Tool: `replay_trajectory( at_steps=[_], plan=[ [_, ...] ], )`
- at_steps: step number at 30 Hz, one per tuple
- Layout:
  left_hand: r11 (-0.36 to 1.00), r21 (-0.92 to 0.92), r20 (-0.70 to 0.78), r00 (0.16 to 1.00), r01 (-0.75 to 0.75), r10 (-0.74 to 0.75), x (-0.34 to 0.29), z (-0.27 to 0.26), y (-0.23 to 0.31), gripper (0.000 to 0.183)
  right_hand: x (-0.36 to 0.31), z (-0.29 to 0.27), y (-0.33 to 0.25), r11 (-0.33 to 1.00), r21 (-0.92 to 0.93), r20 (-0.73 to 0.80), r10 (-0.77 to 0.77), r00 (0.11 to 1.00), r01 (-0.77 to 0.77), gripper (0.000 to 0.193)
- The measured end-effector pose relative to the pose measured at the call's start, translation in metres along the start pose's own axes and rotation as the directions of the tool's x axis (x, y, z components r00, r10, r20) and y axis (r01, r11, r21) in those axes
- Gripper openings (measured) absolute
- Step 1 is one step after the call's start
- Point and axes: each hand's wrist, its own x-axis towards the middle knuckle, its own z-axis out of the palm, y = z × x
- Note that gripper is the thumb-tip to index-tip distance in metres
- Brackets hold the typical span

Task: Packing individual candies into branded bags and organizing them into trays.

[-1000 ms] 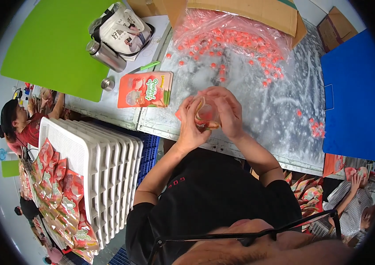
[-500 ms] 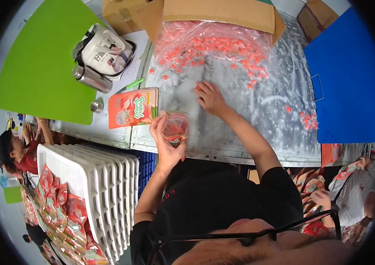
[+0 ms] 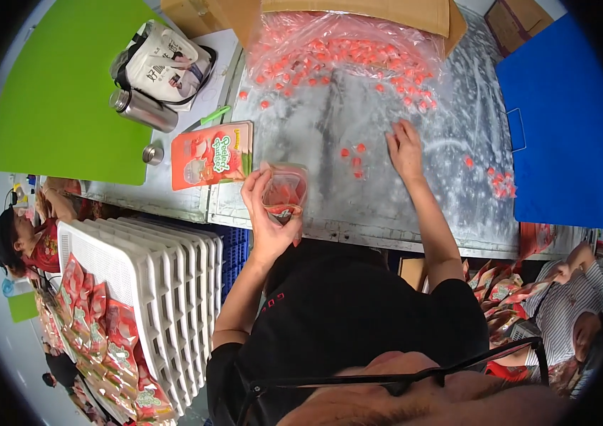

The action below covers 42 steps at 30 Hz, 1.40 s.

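My left hand (image 3: 264,221) grips an open red stand-up pouch (image 3: 288,186) at the table's near edge. The pouch's mouth faces up, and red wrapped pieces show inside. Farther right, my right hand (image 3: 406,150) is over the tabletop, fingers stretched out and holding nothing that I can see. Between the two hands lie several small red wrapped candies (image 3: 357,162). Many more of these candies (image 3: 358,57) spill from a clear plastic bag (image 3: 294,32) in a cardboard box (image 3: 358,14) at the far side.
Left of the pouch lies a stack of flat red pouches (image 3: 209,156), with a green-handled knife (image 3: 212,115), steel bottle (image 3: 141,110) and white bag (image 3: 166,67) beyond. White trays (image 3: 166,298) are stacked at lower left. A blue panel (image 3: 564,135) stands right; co-workers are at both sides.
My right hand has moved right across the table, and several candies now lie in the middle where it was. My left hand keeps holding the pouch. The view has shifted slightly.
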Motion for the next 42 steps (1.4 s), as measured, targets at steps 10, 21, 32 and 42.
replay_trajectory(
  at_steps=[10, 21, 32, 42],
  plan=[
    [0.998, -0.066, 0.015, 1.000, -0.019, 0.020, 0.002, 0.005, -0.005, 0.085, -0.017, -0.005, -0.094, 0.950, 0.117, 0.330, -0.311, 0.891, 0.289, 0.058],
    [0.949, -0.297, -0.031, 0.994, -0.107, 0.102, 0.004, 0.026, -0.021, 0.091, -0.033, 0.013, -0.070, 0.938, 0.317, 0.427, -0.274, 0.862, 0.141, 0.038],
    [0.961, -0.191, 0.051, 0.976, -0.199, 0.213, 0.004, 0.022, -0.014, 0.095, -0.019, -0.005, -0.093, 0.915, 0.160, 0.296, -0.403, 0.866, 0.371, 0.055],
    [0.954, -0.209, 0.053, 0.972, -0.214, 0.230, -0.002, 0.030, -0.020, 0.101, -0.024, 0.002, -0.092, 0.795, 0.587, 0.177, 0.061, 0.982, -0.155, 0.010]
  ],
)
